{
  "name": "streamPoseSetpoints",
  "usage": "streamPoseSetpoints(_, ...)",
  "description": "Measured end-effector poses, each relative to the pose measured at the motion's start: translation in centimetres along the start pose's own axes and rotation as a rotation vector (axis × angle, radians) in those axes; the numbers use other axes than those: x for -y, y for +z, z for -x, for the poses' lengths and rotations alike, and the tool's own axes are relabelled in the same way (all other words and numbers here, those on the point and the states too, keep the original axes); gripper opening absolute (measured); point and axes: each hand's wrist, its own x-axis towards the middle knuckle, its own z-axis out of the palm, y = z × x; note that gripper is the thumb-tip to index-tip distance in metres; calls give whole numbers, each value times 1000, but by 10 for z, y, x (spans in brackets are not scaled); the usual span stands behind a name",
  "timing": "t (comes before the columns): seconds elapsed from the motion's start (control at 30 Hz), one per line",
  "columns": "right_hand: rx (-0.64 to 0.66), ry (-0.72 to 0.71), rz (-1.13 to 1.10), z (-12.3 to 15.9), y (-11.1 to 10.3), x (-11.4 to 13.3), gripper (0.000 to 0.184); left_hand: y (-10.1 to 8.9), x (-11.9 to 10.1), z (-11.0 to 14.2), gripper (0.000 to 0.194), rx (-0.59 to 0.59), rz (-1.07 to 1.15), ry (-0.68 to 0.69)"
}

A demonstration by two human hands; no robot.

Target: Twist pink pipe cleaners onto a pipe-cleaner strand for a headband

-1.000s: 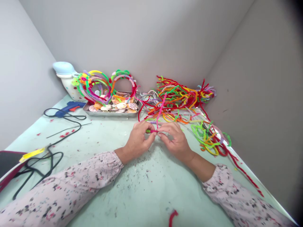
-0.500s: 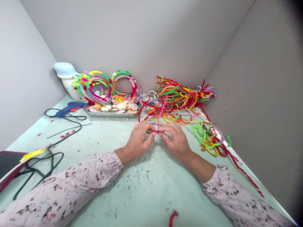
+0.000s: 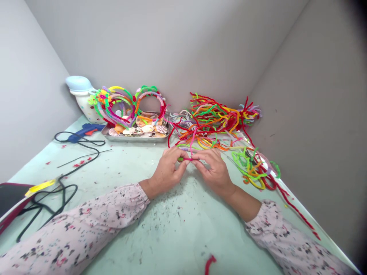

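Observation:
Between my two hands is a pink pipe cleaner (image 3: 192, 142), its free end standing up beyond the fingertips and its lower part coiled along a thin piece held level. My left hand (image 3: 169, 168) pinches the left end of that piece, where a bit of green shows at the fingers. Thumb and forefinger of my right hand (image 3: 213, 168) are closed on the pink pipe cleaner at the right end. Most of the held piece is covered by fingers. A short red pipe cleaner (image 3: 210, 261) lies at the near edge.
Headbands wrapped in pipe cleaners (image 3: 126, 105) lean over a metal tray (image 3: 134, 139) of shells. Behind my right hand lies a heap of coloured pipe cleaners (image 3: 220, 114). On the left are a blue glue gun (image 3: 82, 131), a black cord (image 3: 71, 173) and a white cup (image 3: 84, 103).
The free end of the pink pipe cleaner has dropped lower and reaches less far up. Both hands stay in nearly the same place, still pinching.

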Motion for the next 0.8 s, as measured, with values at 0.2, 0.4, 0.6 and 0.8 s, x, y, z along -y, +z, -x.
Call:
streamPoseSetpoints(0.2, -1, 20, -17, 1, 1, -2, 14, 0, 0, 0, 7, 0, 16, -4)
streamPoseSetpoints(0.4, -8, 18, -21, 1, 1, -2, 13, 1, 1, 0, 5, -2, 9, 3)
streamPoseSetpoints(0.6, -22, 5, -5, 0, 1, -1, 12, 1, 0, 0, 5, -9, 14, 10)
streamPoseSetpoints(0.8, -34, 5, -4, 1, 1, -1, 13, 0, -1, 1, 5, -10, 16, 2)
